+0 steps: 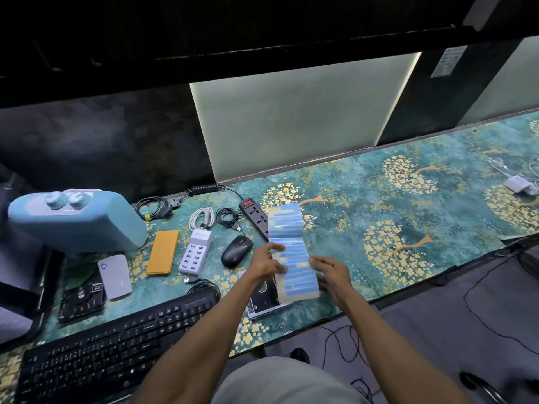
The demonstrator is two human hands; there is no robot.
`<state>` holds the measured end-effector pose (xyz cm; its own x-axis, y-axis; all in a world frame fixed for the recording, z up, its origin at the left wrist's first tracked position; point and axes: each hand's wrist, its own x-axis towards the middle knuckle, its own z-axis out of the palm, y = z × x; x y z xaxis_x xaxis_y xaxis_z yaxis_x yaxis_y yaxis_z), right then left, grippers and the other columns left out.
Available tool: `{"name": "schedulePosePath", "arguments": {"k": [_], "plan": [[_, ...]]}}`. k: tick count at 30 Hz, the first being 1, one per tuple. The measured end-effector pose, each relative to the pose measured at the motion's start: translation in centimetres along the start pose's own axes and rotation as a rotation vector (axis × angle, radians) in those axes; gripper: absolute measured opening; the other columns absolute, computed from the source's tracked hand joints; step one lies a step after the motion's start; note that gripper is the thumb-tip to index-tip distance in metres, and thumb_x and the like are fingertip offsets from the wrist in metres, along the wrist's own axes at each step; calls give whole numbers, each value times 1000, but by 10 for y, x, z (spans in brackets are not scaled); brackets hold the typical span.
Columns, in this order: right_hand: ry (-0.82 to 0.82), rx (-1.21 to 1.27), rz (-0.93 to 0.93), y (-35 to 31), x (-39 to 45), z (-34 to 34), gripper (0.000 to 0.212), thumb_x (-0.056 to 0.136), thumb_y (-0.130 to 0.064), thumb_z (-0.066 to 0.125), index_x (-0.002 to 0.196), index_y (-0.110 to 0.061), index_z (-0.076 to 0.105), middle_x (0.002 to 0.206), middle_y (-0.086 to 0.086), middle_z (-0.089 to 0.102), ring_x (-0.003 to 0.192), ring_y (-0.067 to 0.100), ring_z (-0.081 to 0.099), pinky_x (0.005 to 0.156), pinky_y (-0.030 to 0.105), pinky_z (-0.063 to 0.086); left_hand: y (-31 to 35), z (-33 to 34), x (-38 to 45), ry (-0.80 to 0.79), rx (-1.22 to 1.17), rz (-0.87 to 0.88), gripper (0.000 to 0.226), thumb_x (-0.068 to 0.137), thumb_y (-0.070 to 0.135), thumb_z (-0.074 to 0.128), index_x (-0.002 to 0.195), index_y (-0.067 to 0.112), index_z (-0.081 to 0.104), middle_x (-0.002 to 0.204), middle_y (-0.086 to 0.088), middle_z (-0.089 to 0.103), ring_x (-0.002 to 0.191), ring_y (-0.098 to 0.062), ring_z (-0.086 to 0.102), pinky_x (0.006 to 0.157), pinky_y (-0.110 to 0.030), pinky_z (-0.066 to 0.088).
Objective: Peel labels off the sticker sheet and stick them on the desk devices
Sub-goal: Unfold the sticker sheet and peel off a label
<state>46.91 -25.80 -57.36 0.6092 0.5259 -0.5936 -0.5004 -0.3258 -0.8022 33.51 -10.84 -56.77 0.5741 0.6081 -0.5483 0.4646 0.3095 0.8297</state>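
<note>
Sticker sheet [291, 252] is a long strip of blue labels, held just above the desk [408, 217] right of the mouse [236, 251]. Long axis runs away from the person: far end up near the power strip [256, 217], near end over a flat black device [264, 298] at the desk edge.

Both hands sit at the near half, one per long edge. Left hand [267, 265] is on the left edge, fingertips curled onto the sheet, looks like a pinch at a label. Right hand [332, 272] is on the right edge, fingers on the strip; whether it's gripping or just steadying I can't tell.

Devices all lie left of the sheet: mouse closest, then USB charger hub [194, 251], orange case [162, 252], grey drive [114, 277], keyboard [116, 339]. So the left hand is nearer for sticking; I'd have the right keep the strip.
</note>
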Motion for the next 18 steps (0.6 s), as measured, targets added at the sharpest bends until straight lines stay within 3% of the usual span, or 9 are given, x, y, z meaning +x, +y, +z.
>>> {"name": "schedulePosePath", "arguments": {"k": [3, 6, 8, 10, 12, 14, 16, 18], "plan": [[-140, -5, 87, -3, -10, 1, 31, 81, 0, 78, 109, -11, 71, 87, 11, 76, 68, 23, 73, 55, 28, 56, 1, 4, 1, 159, 117, 157, 33, 72, -8, 81, 95, 11, 69, 77, -7, 58, 54, -15, 46, 52, -28, 41], [-110, -14, 41, -2, -13, 3, 38, 77, 11, 78, 107, -8, 64, 82, 12, 75, 63, 19, 73, 52, 26, 56, -2, 8, 3, 231, 73, 223, 26, 78, 0, 82, 94, 15, 69, 99, -12, 71, 79, -24, 65, 70, -42, 56], [-76, -12, -7, -1, -11, 4, 41, 76, 11, 81, 104, -6, 56, 85, 16, 74, 65, 22, 72, 54, 30, 59, -5, 10, 4, 174, -9, 199, 36, 72, 14, 89, 101, 23, 71, 113, -12, 72, 99, -29, 69, 82, -49, 59], [-27, -27, -63, 0, -9, 5, 45, 75, 10, 83, 102, -4, 50, 81, 17, 73, 65, 25, 69, 58, 34, 61, -10, 11, 7, 49, -34, 134, 53, 62, 20, 96, 109, 28, 73, 124, -13, 70, 107, -28, 69, 88, -49, 59], [11, -75, -143, 1, -7, 3, 40, 75, 9, 83, 97, -3, 52, 65, 7, 69, 60, 22, 65, 59, 35, 61, -8, 14, 2, -88, -18, 83, 57, 63, 2, 93, 114, 20, 75, 130, -17, 66, 103, -28, 71, 86, -45, 60], [-5, -131, -201, 0, -8, 2, 31, 76, 6, 84, 96, 1, 61, 64, 8, 67, 61, 23, 64, 61, 34, 61, -8, 19, -3, -139, -22, 78, 55, 66, -13, 86, 115, 10, 75, 129, -21, 64, 87, -25, 74, 74, -38, 62], [-52, -126, -224, 1, -9, -1, 31, 76, 5, 84, 103, 2, 68, 77, 19, 71, 69, 27, 69, 65, 33, 61, -7, 21, -5, -55, -61, 104, 49, 66, -21, 81, 107, 5, 75, 126, -22, 66, 79, -24, 71, 68, -36, 61], [-71, -103, -221, 3, -10, -6, 36, 76, 7, 83, 108, -3, 71, 90, 27, 73, 75, 26, 72, 65, 31, 60, -6, 22, -4, 31, -119, 105, 47, 65, -25, 78, 101, 6, 75, 124, -22, 67, 81, -28, 68, 73, -42, 61]]}}
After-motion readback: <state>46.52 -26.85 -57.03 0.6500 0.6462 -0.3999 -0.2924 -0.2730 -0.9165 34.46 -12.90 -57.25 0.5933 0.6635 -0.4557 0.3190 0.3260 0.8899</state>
